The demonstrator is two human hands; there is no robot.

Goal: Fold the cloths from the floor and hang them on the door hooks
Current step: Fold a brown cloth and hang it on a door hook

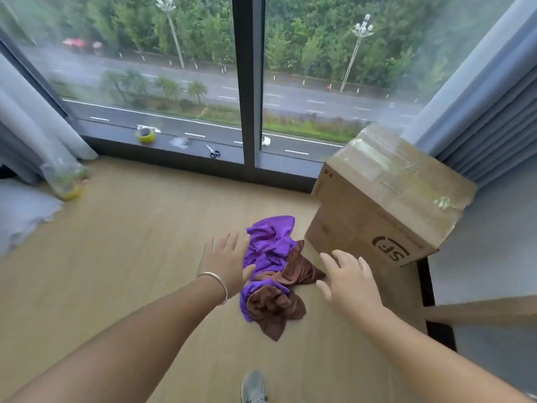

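Cloths lie crumpled together on the wooden floor [122, 257], between the two outstretched hands: a purple cloth [268, 245] on top and toward the window, and a brown cloth [276, 306] tangled under and through it, its bulk nearer the person. Neither is folded.

The left hand [225, 261] reaches down at the left edge of the pile, palm down, fingers [232, 238] straight and spread, thumb pointing toward the purple cloth; it holds nothing, and whether it touches the fabric cannot be told (the hand partly covers that edge). A thin bracelet [216, 282] circles the left wrist.

The right hand [350, 282] hovers just right of the brown cloth, palm down, fingers loose and spread, gripping nothing.

A taped cardboard box [386, 196] stands just right of the pile, tilted in this wide view, with a printed logo on its near side. Beyond the floor runs a dark window sill [186, 145] carrying a yellow tape roll [146, 135], a clear scrap of plastic [179, 142] and scissors [214, 152]. Grey curtains [32, 123] hang at both sides of the window, and a clear bag [65, 177] sits at the foot of the left one. A grey shoe [254, 386] shows at the bottom edge.
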